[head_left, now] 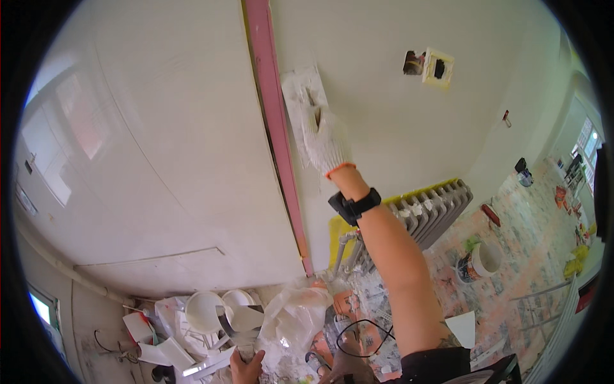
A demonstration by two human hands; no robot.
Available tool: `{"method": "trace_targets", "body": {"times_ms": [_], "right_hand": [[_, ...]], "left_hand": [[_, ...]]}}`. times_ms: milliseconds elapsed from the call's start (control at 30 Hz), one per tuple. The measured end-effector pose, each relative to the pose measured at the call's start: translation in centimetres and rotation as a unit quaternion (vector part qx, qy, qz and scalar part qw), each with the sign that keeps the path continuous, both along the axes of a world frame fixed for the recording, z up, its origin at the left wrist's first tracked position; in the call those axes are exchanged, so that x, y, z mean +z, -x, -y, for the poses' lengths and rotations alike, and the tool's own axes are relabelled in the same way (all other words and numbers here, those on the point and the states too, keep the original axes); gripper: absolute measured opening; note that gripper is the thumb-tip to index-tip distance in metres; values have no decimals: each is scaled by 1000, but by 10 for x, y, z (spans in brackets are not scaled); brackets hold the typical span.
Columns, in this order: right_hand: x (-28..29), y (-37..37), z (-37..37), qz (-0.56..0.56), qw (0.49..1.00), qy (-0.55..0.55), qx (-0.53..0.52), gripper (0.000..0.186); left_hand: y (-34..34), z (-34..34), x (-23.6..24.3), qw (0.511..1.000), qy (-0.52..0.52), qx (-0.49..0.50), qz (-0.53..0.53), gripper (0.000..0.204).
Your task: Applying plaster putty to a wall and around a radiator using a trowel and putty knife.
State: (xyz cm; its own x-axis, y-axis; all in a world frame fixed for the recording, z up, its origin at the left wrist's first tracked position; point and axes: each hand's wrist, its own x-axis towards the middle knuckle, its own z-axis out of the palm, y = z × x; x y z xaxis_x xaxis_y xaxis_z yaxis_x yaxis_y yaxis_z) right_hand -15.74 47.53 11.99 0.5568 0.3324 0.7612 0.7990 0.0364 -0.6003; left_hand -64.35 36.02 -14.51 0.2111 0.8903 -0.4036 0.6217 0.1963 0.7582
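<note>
While my gloved right hand [327,137] is closed around the back of a white-smeared trowel [302,86], that tool lies against the pale wall [377,121] just right of the pink strip [273,96], near its upper part. On that wrist, also right of the strip, I wear a black band [354,206]. My bare left hand [247,367] is low down, left of the strip's foot, with its thumb raised; a grey metal blade [243,335] shows just above it, but I cannot tell whether my fingers grip it. Clear plastic sheeting [289,318] lies crumpled by the strip's foot, and a round white tub [203,312] stands farther left of it. Right of the strip are a grey ribbed radiator [430,213] and, well apart, a bucket [469,269] on the floor. Higher up, well right of the strip, a pale square frame [427,68] is set in the wall.
</note>
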Motion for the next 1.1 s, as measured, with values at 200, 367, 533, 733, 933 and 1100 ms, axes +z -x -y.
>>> {"method": "trace_targets", "body": {"times_ms": [200, 367, 533, 733, 933, 1100], "right_hand": [[-142, 5, 3, -70, 994, 85, 27, 39], [-256, 17, 12, -115, 989, 85, 36, 31], [-347, 14, 14, -185, 973, 114, 77, 27], [-446, 5, 9, -182, 972, 89, 121, 20], [-510, 7, 8, -202, 967, 105, 113, 21], [-558, 7, 15, -286, 913, 252, 143, 28]], "left_hand": [[-23, 4, 42, 988, 117, 26, 97, 25], [-33, 6, 27, 990, 126, 37, 44, 25], [-41, 6, 5, 980, 185, 57, 44, 24], [-52, 11, -28, 973, 200, 99, -57, 24], [-55, 14, -47, 964, 231, 119, -51, 24], [-66, 20, -43, 969, 211, 115, -49, 24]]}}
